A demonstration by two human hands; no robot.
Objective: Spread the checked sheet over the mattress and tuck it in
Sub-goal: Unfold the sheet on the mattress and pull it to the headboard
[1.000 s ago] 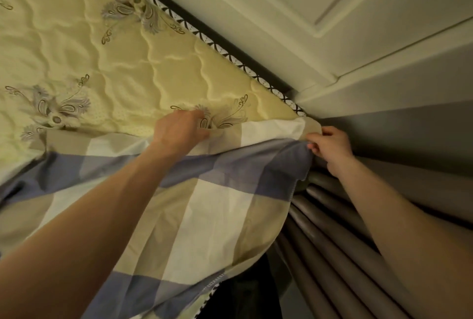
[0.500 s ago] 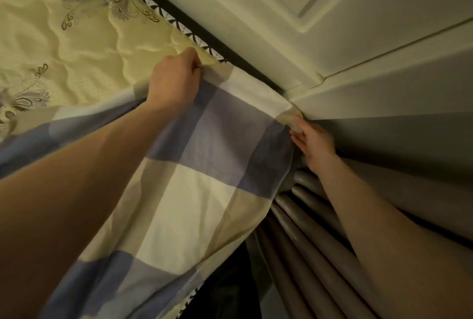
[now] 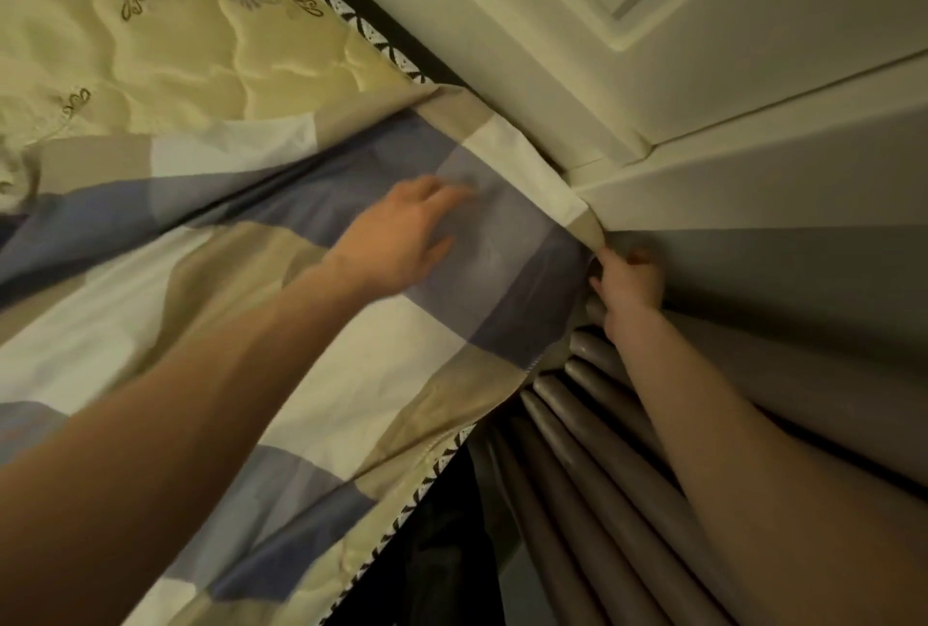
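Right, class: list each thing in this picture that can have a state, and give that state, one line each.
checked sheet: spread over the near corner, wrinkled, near edge not tucked.
mattress: partly covered, far part bare.
left hand: flat on the sheet, fingers straight, blurred.
right hand: grips the sheet's corner at the mattress corner.
curtain: hanging in folds beside the bed.
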